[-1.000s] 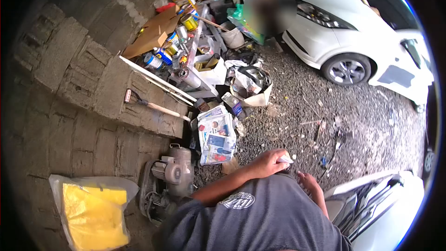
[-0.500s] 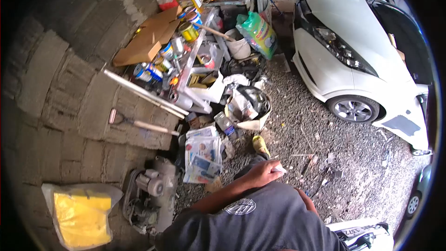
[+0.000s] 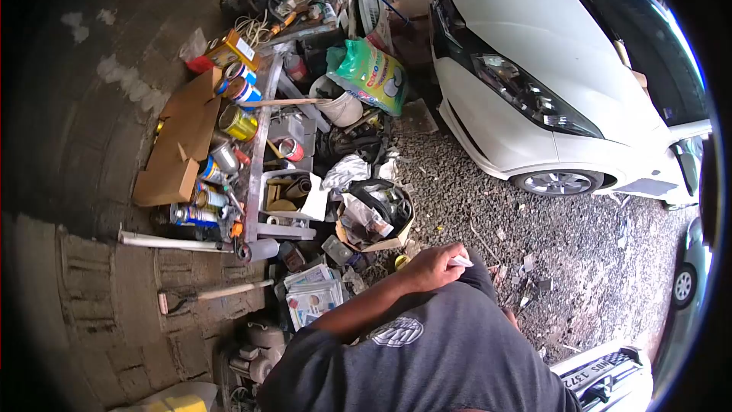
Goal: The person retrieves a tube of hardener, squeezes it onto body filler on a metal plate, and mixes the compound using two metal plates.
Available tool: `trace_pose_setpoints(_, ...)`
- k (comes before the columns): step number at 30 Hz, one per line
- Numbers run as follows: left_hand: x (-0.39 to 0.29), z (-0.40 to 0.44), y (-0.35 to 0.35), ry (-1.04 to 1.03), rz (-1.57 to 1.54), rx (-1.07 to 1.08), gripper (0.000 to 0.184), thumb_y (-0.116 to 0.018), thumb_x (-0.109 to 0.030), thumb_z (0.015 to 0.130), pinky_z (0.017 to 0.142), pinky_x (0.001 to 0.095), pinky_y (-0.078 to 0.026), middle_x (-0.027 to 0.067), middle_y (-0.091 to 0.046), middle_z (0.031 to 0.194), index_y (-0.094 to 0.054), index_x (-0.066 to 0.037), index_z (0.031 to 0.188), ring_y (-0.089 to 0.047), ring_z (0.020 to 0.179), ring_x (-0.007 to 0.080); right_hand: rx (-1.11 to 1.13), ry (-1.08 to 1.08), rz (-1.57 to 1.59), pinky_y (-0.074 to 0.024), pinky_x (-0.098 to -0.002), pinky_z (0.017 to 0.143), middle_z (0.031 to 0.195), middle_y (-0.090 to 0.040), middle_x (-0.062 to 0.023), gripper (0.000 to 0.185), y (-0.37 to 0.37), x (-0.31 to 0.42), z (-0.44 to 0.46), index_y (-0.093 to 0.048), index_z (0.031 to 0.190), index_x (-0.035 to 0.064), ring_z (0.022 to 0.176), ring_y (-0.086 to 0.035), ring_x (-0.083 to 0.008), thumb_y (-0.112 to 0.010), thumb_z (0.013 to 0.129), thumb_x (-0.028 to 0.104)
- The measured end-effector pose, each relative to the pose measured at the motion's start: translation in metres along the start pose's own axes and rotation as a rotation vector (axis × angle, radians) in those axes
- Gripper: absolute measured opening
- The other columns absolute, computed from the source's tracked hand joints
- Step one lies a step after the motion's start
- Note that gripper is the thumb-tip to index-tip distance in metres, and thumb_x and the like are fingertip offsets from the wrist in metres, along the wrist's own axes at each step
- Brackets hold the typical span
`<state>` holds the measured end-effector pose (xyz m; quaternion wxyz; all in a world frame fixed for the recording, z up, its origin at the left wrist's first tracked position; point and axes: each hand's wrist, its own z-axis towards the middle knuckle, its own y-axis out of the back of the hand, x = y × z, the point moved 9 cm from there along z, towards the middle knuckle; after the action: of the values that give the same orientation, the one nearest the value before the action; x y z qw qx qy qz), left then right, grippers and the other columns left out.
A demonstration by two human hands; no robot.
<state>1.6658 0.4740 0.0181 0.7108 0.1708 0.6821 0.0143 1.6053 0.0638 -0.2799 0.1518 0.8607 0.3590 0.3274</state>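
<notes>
My left hand (image 3: 441, 265) is in front of my dark shirt (image 3: 457, 336), its fingers closed around a small white piece (image 3: 460, 261), perhaps folded paper or a pad. Only the edge of that piece sticks out past the fingers. Below the hand lies the gravel floor, and a bit of a yellow shoe (image 3: 402, 261) shows beside the wrist. Of my right arm there is at most a sliver of skin at the shirt's right edge; the right hand itself is hidden.
A white car (image 3: 534, 46) stands ahead on the right, another white car front (image 3: 606, 374) at lower right. On the left, a cluttered bench (image 3: 259, 145) holds paint cans (image 3: 238, 123). Near it are a white bucket (image 3: 341, 109), newspapers (image 3: 313, 301), and a wooden-handled tool (image 3: 217, 292).
The view has swung, so the bench and the car ahead appear farther left. My left hand still holds the white piece; the yellow shoe is now mostly hidden.
</notes>
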Motion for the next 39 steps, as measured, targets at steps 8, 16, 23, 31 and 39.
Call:
trace_pose_setpoints(8, 0.037, 0.114, 0.053, -0.042, -0.017, -0.092, 0.017, -0.068, -0.014, 0.092, 0.069, 0.0340, -0.054, 0.0098, -0.067, 0.090, -0.063, -0.004, 0.105, -0.068, 0.080, 0.0219, 0.143, -0.014, -0.205, -0.0544, -0.0475, 0.082, 0.101, -0.072, -0.0235, 0.031, 0.013, 0.071, 0.120, -0.070, 0.100, -0.0010, 0.091, -0.069, -0.0380, -0.056, 0.095, 0.026)
trace_pose_setpoints(16, 0.053, 0.268, 0.131, 0.094, 0.052, -0.198, 0.015, -0.070, -0.015, 0.091, 0.075, 0.0343, -0.053, 0.0089, -0.067, 0.091, -0.065, -0.003, 0.098, -0.068, 0.083, 0.0220, 0.183, 0.179, -0.636, -0.0527, -0.0505, 0.085, 0.103, -0.070, -0.0282, 0.033, 0.087, 0.218, 0.306, -0.069, 0.095, -0.0011, 0.099, -0.068, -0.0453, -0.052, 0.096, 0.026)
trace_pose_setpoints(23, 0.052, 0.342, 0.173, 0.114, 0.101, -0.319, 0.010, -0.071, -0.007, 0.090, 0.072, 0.0324, -0.053, 0.0087, -0.067, 0.088, -0.064, -0.002, 0.095, -0.068, 0.078, 0.0210, 0.058, 0.547, -0.192, -0.0524, -0.0436, 0.091, 0.108, -0.072, -0.0216, 0.036, 0.153, 0.488, 0.355, -0.068, 0.114, 0.0023, 0.103, -0.068, -0.0386, -0.057, 0.101, 0.033)
trace_pose_setpoints(31, 0.076, 0.405, 0.223, 0.207, 0.027, -0.335, 0.018, -0.074, -0.011, 0.088, 0.073, 0.0308, -0.053, 0.0082, -0.068, 0.091, -0.063, -0.004, 0.101, -0.067, 0.080, 0.0160, 0.262, 0.676, -0.030, -0.0533, -0.0396, 0.090, 0.111, -0.072, -0.0206, 0.035, 0.140, 0.649, 0.322, -0.067, 0.122, 0.0024, 0.105, -0.070, -0.0323, -0.061, 0.101, 0.030)
trace_pose_setpoints(39, 0.124, 0.500, 0.325, 0.180, 0.013, -0.282, 0.014, -0.070, -0.016, 0.091, 0.074, 0.0341, -0.053, 0.0096, -0.069, 0.090, -0.065, -0.005, 0.098, -0.069, 0.082, 0.0210, 0.272, 0.738, 0.136, -0.0525, -0.0296, 0.084, 0.102, -0.071, -0.0092, 0.027, 0.153, 0.777, 0.359, -0.065, 0.118, -0.0024, 0.093, -0.066, -0.0136, -0.059, 0.105, 0.020)
